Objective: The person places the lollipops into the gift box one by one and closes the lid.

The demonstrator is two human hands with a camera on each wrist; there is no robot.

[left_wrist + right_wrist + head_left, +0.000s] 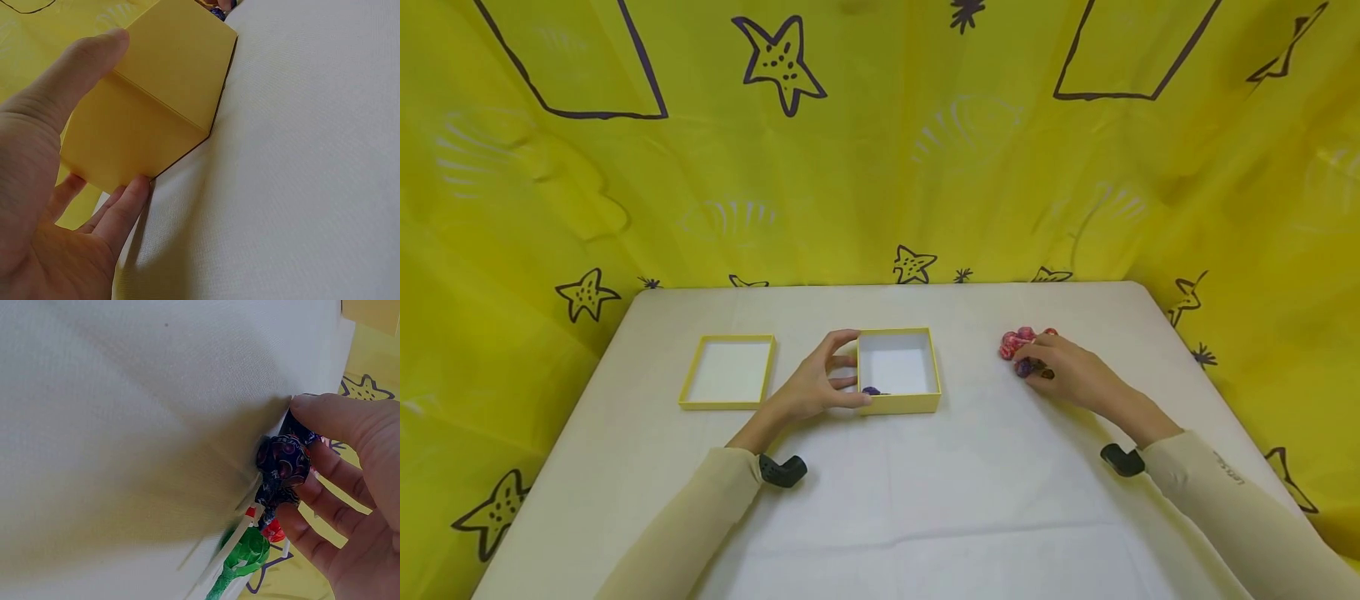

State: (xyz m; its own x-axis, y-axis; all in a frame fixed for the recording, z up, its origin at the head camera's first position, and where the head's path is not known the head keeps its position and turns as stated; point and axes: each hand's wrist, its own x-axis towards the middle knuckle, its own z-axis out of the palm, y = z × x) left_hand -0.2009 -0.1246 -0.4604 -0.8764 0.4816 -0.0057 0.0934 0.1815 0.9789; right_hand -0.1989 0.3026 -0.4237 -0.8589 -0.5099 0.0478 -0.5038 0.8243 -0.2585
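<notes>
Toward the far left corner of the white tabletop (985, 483), a yellow box lid (730, 372) is laid inside up, presumably set out of the way. By the left hand (808, 383) the uncovered yellow box (906, 404), short of the far edge's middle, is gripped, probably for steadiness; a purple-wrapped candy (870, 391) is contained. Toward the far right corner, a dark purple lollipop (1024, 367) is narrowly pinched by the right hand (1075, 372), beside clustered red lollipops (1017, 339).
</notes>
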